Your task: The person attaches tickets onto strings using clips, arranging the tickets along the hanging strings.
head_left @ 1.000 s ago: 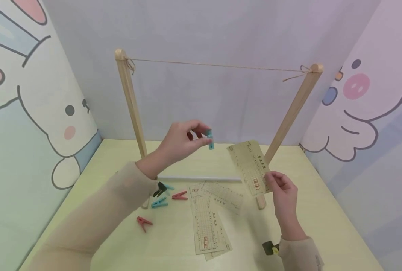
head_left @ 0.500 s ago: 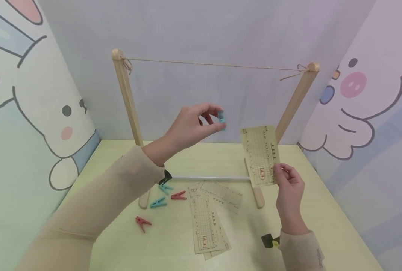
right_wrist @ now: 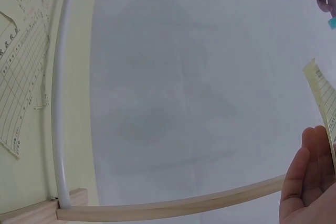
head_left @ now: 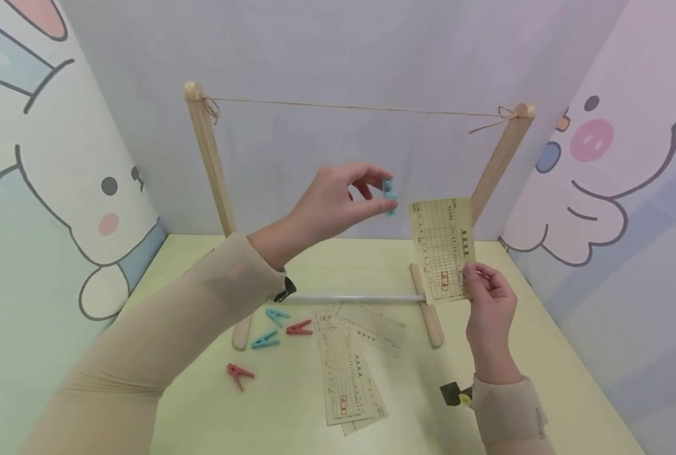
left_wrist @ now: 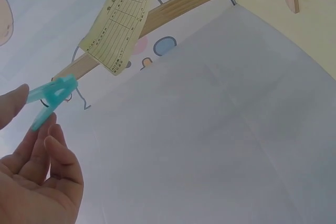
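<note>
Between thumb and fingers, my left hand (head_left: 343, 199) pinches a teal clothespin (left_wrist: 55, 93) by its handle ends, in the air below the string (head_left: 349, 107). My right hand (head_left: 490, 309) pinches a printed yellowish paper slip (head_left: 442, 246) by its lower right edge and holds it upright, to the right of the clothespin and apart from it. In the right wrist view the slip (right_wrist: 324, 95) shows nearly edge-on. The string runs between two wooden posts, tied at each end, above both hands.
Several loose slips (head_left: 343, 379) overlap on the table. Left of them lie two teal clothespins (head_left: 265, 340) and two red clothespins (head_left: 239, 374). A white bar (head_left: 355, 297) joins the feet of the left post (head_left: 209, 158) and right post (head_left: 499, 158). Cartoon-printed walls surround the table.
My left hand has moved up and to the right with the teal clothespin. My right hand has raised the slip and turned it more upright.
</note>
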### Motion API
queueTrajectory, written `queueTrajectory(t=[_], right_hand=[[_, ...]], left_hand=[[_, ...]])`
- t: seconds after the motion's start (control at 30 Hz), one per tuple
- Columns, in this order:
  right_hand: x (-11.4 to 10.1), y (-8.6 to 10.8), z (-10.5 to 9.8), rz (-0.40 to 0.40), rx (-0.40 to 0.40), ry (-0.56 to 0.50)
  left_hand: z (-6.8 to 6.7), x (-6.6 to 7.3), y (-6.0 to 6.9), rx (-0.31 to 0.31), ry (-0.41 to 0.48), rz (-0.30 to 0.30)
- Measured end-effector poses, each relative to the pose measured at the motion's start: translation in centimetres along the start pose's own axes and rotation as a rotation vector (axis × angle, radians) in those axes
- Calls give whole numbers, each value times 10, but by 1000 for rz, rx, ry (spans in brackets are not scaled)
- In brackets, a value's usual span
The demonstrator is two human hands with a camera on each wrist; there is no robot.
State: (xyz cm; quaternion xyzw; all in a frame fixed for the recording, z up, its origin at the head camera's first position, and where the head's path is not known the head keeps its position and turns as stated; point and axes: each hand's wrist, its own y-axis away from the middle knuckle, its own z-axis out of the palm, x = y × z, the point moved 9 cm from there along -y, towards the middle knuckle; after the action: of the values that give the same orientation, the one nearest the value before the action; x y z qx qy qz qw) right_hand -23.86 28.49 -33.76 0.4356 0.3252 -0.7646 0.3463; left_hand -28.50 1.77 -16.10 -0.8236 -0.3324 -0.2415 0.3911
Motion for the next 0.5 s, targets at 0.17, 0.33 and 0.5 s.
queueTrajectory(t=[0.17,0.33,0.5], right_hand=[[-2,-1,-1,-12,10,-17],[-1,-3,0,-1,11,-51],[-2,-4,2,0,18,-64]], left_hand=[[0,4,-3,6,6,24],[-2,8,-6,15,6,43],[-4,16,-16,16,-11,67]])
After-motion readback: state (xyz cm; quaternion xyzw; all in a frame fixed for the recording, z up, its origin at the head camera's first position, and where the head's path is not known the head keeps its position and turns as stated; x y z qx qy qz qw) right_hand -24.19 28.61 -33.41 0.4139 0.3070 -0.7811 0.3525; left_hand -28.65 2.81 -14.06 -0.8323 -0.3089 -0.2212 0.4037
